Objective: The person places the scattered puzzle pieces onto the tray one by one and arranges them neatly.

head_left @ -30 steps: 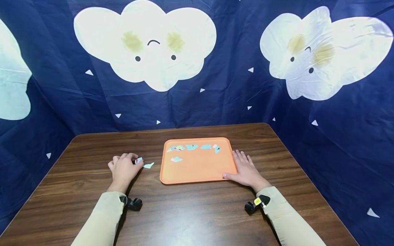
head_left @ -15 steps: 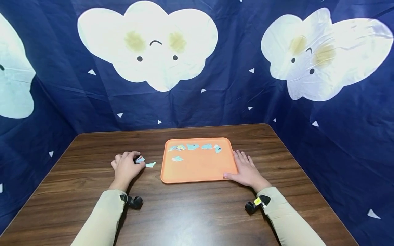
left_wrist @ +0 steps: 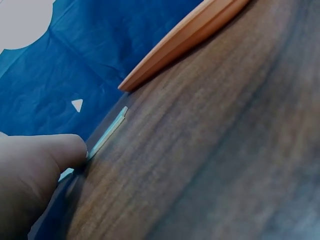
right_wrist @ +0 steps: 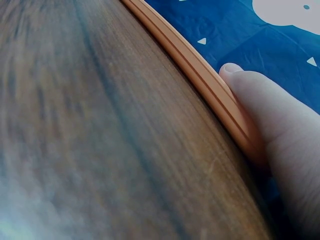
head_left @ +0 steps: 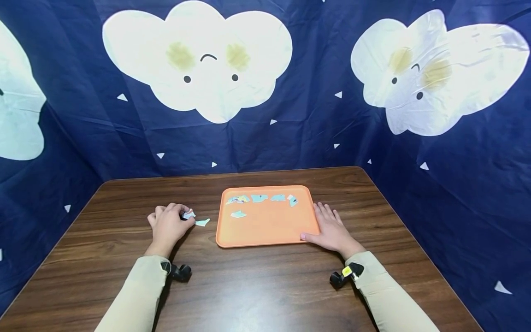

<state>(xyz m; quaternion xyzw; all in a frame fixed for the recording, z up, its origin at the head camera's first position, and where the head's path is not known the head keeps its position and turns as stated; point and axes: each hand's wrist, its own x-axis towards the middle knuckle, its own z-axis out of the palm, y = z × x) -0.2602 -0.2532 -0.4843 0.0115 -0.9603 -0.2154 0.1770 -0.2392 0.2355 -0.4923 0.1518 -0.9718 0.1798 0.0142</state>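
Observation:
My left hand (head_left: pixel 168 226) holds a printed light-blue and pink puzzle piece (head_left: pixel 188 214) between thumb and bent fingers, just above the table or on it; I cannot tell which. Beside the thumb lies another pale-blue puzzle piece (head_left: pixel 202 222), its thin edge (left_wrist: pixel 107 133) visible in the left wrist view. My right hand (head_left: pixel 332 230) rests at the right end of the orange tray (head_left: pixel 269 230). Its fingers lie straight along that side, and the thumb (right_wrist: pixel 250 90) touches the rim. Several irregular puzzle pieces line the tray's far side, with one piece (head_left: pixel 238 214) in front of them.
The brown wooden table (head_left: pixel 265 281) carries everything. Behind it hangs a dark-blue cloth (head_left: pixel 315 147) printed with clouds and small white triangles. A black wrist camera sits by each sleeve.
The piece at my left fingertips has turned a little, and the fingers have shifted slightly. The right hand and the tray stay put; the head view sways a bit.

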